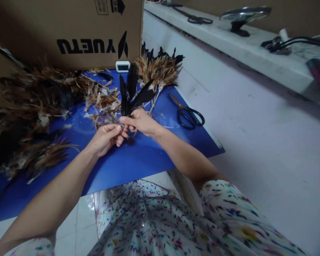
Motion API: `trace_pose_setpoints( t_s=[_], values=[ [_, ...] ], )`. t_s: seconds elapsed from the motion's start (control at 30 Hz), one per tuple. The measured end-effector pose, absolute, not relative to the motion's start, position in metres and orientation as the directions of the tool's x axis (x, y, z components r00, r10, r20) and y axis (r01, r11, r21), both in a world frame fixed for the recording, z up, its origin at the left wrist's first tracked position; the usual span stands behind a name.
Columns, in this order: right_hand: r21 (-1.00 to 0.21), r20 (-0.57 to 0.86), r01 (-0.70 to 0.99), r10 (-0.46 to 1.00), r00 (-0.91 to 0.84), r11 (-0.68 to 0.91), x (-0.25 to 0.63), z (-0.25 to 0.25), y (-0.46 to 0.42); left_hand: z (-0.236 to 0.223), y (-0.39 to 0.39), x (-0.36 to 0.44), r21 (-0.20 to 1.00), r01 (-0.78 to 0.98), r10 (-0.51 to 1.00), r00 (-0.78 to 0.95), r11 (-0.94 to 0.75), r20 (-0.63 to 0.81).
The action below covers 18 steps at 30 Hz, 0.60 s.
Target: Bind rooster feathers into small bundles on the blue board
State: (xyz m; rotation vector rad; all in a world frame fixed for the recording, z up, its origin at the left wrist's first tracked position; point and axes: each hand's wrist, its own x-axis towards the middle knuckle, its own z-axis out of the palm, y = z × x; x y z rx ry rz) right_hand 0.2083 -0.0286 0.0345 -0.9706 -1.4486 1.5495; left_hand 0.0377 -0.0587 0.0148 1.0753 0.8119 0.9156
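Note:
Over the blue table top, my two hands meet with their fingertips close together. A few long black feathers (pixel 133 90) fan upward from my right hand (pixel 141 122), which pinches them near the quill ends. My left hand (pixel 109 137) is closed, thumb against fingers, on the lower end of the feathers, where greyish fluff shows. Exactly what lies between the left fingertips is partly hidden. Just behind the hands are loose brown and white feather scraps (pixel 106 101).
A big pile of brown and black feathers (pixel 29 106) covers the left side of the blue table (pixel 117 170). A bundle of tan feathers (pixel 160 69), a small white digital display (pixel 122 66) and a cardboard box (pixel 69 21) stand behind. Black-handled scissors (pixel 189 115) lie at right, beside the wall.

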Motion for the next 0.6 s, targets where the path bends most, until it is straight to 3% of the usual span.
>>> trace_pose_setpoints(
  t_s=[0.2,0.6],
  values=[
    [-0.998,0.003,0.05,0.91,-0.416,0.026,0.21,0.04,-0.033,0.015,-0.058,0.038,0.931,-0.184,0.895,0.382,0.316,-0.229],
    [-0.974,0.109,0.131,0.891,-0.44,0.184,0.212,0.027,-0.027,0.016,-0.06,0.04,0.941,-0.143,0.88,0.42,0.306,-0.222]
  ],
)
